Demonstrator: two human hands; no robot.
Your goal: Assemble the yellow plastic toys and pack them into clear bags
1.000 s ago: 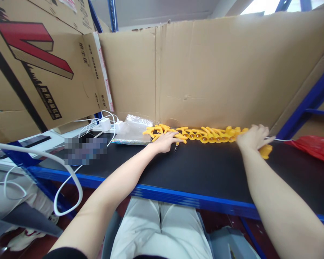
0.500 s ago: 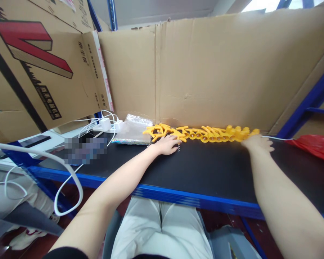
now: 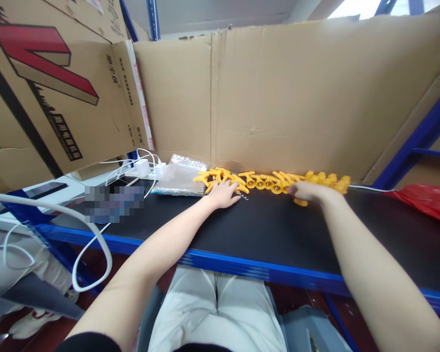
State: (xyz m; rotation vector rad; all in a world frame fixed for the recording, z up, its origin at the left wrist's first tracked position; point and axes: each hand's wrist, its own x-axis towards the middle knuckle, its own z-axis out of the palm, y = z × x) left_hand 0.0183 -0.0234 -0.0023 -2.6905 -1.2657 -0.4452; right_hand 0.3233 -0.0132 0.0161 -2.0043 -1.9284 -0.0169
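A row of several yellow plastic T-handled pieces lies on the black shelf top against the cardboard wall. My left hand rests on the shelf at the row's left end, fingers stretched toward the pieces and a small metal spiral. My right hand is near the row's middle, fingers curled around one yellow piece that shows below the hand.
A cardboard sheet walls the back; a printed carton leans at the left. A clear plastic bag, white chargers and cables lie left of the row. A red bag sits at the right. Blue shelf edge runs in front.
My right hand has moved left along the row, from its right end toward the middle, and closed on a yellow piece. My left hand has barely shifted.
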